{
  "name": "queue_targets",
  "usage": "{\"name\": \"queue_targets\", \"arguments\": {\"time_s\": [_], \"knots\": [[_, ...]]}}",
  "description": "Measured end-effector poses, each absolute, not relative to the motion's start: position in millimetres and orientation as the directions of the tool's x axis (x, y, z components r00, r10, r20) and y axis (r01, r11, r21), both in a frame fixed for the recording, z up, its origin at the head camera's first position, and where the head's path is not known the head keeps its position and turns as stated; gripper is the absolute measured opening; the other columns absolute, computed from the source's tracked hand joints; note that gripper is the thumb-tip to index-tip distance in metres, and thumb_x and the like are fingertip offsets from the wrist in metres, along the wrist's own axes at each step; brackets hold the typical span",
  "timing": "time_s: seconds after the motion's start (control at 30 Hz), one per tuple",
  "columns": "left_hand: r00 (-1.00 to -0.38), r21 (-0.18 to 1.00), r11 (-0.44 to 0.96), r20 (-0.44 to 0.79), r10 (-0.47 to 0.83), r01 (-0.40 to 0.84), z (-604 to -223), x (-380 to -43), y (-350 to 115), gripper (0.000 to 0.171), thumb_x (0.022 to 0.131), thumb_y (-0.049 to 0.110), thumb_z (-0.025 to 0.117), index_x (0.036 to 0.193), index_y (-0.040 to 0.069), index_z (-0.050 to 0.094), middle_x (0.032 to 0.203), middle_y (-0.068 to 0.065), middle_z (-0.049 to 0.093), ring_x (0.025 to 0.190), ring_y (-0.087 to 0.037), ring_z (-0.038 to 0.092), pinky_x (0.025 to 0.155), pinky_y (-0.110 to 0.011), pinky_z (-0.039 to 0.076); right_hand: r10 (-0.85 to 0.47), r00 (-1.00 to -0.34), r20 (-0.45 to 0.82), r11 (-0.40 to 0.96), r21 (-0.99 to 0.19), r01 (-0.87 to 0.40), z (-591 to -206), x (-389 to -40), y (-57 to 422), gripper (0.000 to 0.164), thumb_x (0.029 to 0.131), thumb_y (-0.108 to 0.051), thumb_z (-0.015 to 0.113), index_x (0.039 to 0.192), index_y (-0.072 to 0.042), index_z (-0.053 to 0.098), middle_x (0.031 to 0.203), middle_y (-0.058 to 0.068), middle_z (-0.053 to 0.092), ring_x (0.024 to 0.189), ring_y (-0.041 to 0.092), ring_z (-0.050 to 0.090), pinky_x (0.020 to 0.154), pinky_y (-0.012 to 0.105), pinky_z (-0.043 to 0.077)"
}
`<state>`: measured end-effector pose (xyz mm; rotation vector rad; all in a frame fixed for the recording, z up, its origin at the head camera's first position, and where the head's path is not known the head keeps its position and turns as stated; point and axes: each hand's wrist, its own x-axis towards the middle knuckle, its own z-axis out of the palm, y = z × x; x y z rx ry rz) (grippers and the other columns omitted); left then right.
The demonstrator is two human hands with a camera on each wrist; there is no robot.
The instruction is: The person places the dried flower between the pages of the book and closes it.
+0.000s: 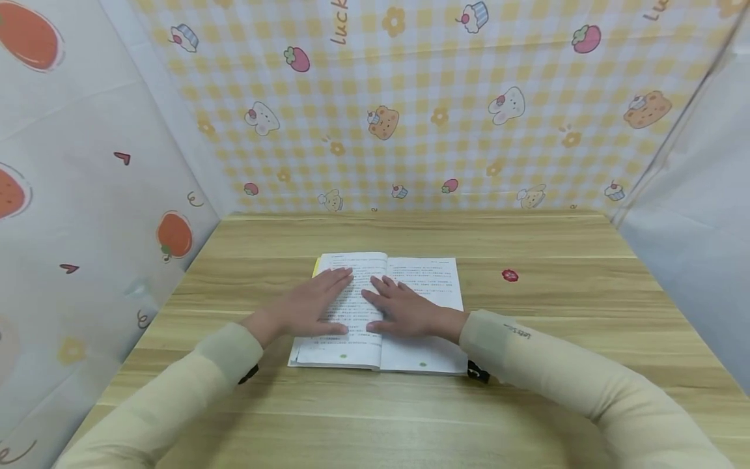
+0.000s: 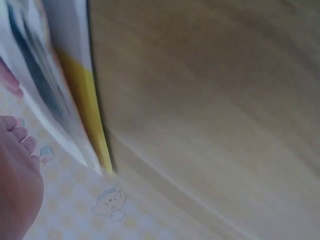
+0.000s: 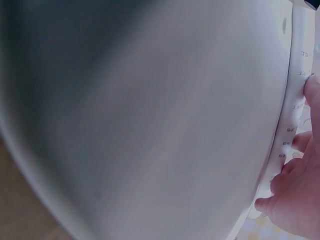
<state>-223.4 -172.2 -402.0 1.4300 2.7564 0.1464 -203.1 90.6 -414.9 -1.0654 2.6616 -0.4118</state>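
Observation:
An open book (image 1: 422, 355) with printed pages lies on the wooden table. Over its left page is my left hand (image 1: 307, 306), fingers spread and fairly straight, the thumb pointing toward the middle fold. My right hand (image 1: 407, 309) rests across the fold and the right page, its fingers extended to the left. Neither hand grips anything. The left wrist view shows the book's edge with a yellow strip (image 2: 87, 110) and part of the left hand (image 2: 17, 185). In the right wrist view a pale page (image 3: 200, 110) fills most of the picture, with the right hand (image 3: 300, 190) at its right.
A small red flower-shaped piece (image 1: 510, 275) lies on the table (image 1: 375, 417) to the right of the book. Behind the table hangs a yellow checked cloth (image 1: 410, 78). White cloth with fruit prints (image 1: 88, 169) stands along the left side.

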Motion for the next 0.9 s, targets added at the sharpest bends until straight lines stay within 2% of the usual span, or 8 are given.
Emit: {"name": "queue_targets", "arguments": {"time_s": [0.2,0.37,0.67,0.9], "knots": [[-0.585,0.030,0.589,-0.083,0.806,0.807,-411.7,-218.4,-170.2,0.110,0.084,0.080,0.039,0.153,-0.003,0.018,0.160,-0.017,0.015,0.146,-0.031,0.013,0.117,-0.042,0.013,-0.701,-0.701,-0.129,0.711,-0.190,-0.677,-418.9,-203.1,88.5,0.075,0.098,-0.062,0.035,0.157,-0.018,0.019,0.161,0.013,0.006,0.147,0.030,0.004,0.116,0.052,0.011],[-0.589,-0.028,0.591,-0.130,0.798,0.806,-415.1,-216.6,-168.8,0.111,0.083,0.083,0.031,0.154,-0.001,0.015,0.161,-0.015,0.011,0.146,-0.031,0.011,0.118,-0.039,0.010,-0.704,-0.699,-0.128,0.710,-0.141,-0.689,-421.1,-203.8,88.0,0.075,0.098,-0.062,0.033,0.157,-0.018,0.018,0.161,0.012,0.006,0.147,0.030,0.005,0.117,0.051,0.012],[-0.574,-0.110,0.564,-0.127,0.809,0.818,-419.5,-216.6,-167.9,0.111,0.084,0.083,0.027,0.154,-0.002,0.015,0.160,-0.016,0.012,0.146,-0.031,0.012,0.118,-0.038,0.010,-0.703,-0.698,-0.136,0.712,-0.136,-0.689,-421.6,-204.3,87.8,0.075,0.099,-0.061,0.033,0.157,-0.017,0.016,0.162,0.013,0.004,0.147,0.030,0.003,0.117,0.050,0.011],[-0.562,-0.128,0.549,-0.108,0.820,0.826,-423.1,-217.3,-168.8,0.109,0.086,0.081,0.028,0.153,-0.003,0.015,0.160,-0.018,0.013,0.146,-0.032,0.013,0.118,-0.039,0.012,-0.712,-0.685,-0.153,0.702,-0.156,-0.695,-414.4,-204.5,92.0,0.075,0.099,-0.059,0.035,0.157,-0.016,0.016,0.162,0.013,0.004,0.147,0.030,0.002,0.117,0.049,0.010]]}}
